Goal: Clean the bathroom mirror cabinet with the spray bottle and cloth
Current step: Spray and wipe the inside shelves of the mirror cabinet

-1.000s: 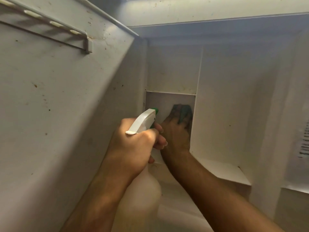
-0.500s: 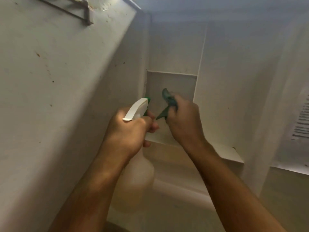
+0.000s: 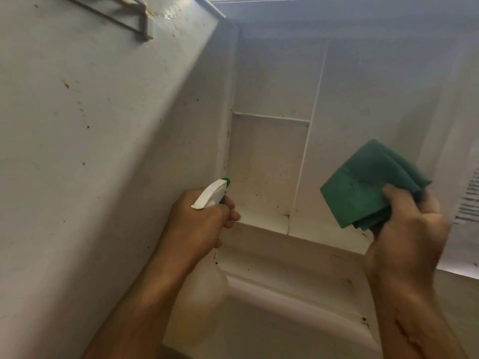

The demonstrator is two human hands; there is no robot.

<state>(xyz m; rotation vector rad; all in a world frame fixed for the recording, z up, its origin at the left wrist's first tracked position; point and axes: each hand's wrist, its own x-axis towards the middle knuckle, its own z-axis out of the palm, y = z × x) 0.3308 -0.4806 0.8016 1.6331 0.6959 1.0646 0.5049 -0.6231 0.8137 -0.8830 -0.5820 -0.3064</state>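
Left hand [image 3: 199, 224]: grip closed around the neck of the spray bottle [image 3: 197, 301], fingers curled under the trigger. Bottle body translucent, hanging below the grip; white trigger head [image 3: 211, 194] rising above it; green nozzle [image 3: 226, 180] at the tip, pointing away from the grip toward the cabinet's inner corner.

Right hand [image 3: 407, 234]: grip closed on the cloth [image 3: 368, 185], thumb on its near face, fingers behind. Cloth green, folded, standing up and to the left out of the grip, clear of every cabinet surface. The two grips are well apart, at about the same height.

Left of the left grip: open cabinet door [image 3: 90, 151], white, speckled with dark spots; a rail bracket [image 3: 140, 24] high up on it.

Beyond and between the grips: small lower compartment [image 3: 267, 172], white, spotted with grime, closed above by a thin shelf [image 3: 272, 117] and on the right by a vertical divider [image 3: 305, 156].

Below both grips: cabinet bottom ledge [image 3: 285, 257], stained.

Right of the right grip: a panel with printed text [image 3: 469, 198], blurred and unreadable.
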